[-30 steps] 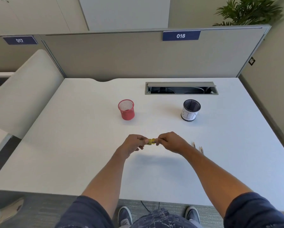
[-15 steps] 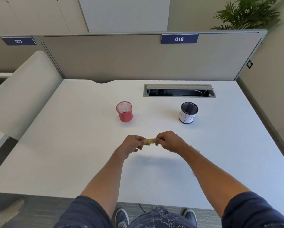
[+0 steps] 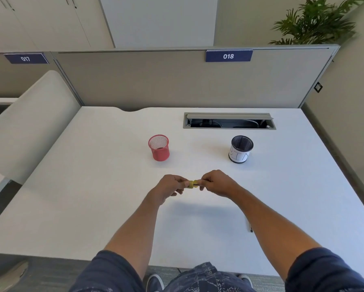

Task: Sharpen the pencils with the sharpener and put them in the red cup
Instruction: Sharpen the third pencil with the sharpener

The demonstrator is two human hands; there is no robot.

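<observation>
A small yellow sharpener [image 3: 191, 184] is pinched in the fingertips of my left hand [image 3: 168, 188], held above the middle of the white desk [image 3: 92, 186]. My right hand [image 3: 215, 183] is closed on a pencil whose end goes into the sharpener; the pencil is almost wholly hidden inside the fist. The red mesh cup [image 3: 159, 147] stands upright farther back, a little left of my hands. A dark pencil tip [image 3: 250, 228] shows on the desk just beside my right forearm, the rest hidden under the arm.
A black mesh cup [image 3: 241, 149] with a white label stands at the back right. Behind it is an open cable slot [image 3: 229, 121] in the desk. A grey partition wall closes the back, and a pale chair back [image 3: 27, 123] rises at the left edge.
My hands stay together on the sharpener and pencil. The view has tilted, and the loose pencils by my right forearm are now mostly covered by the arm.
</observation>
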